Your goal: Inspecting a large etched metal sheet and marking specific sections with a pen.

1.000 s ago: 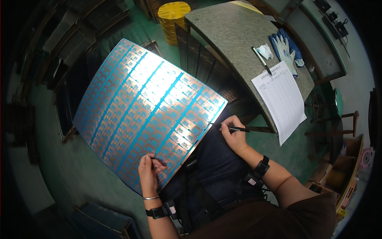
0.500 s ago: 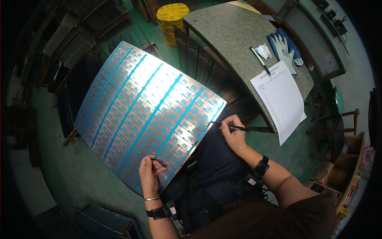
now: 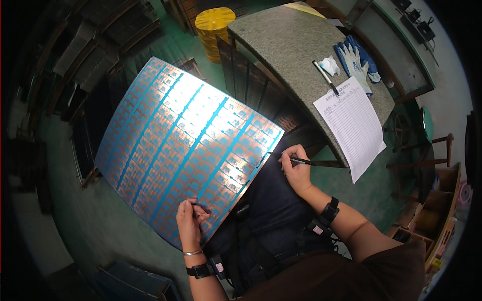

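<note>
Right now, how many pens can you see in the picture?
2. One pen is in the right hand, at the sheet's edge. Another pen lies on the table, above the paper form.

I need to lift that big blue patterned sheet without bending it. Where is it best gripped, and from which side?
Probably by its two near corners, from the person's side. The blue patterned sheet is wide, thin and tilted up off the lap, so one grip would likely let it sag. The left hand already pinches the lower edge; the right hand, holding a pen, sits at the right corner.
</note>
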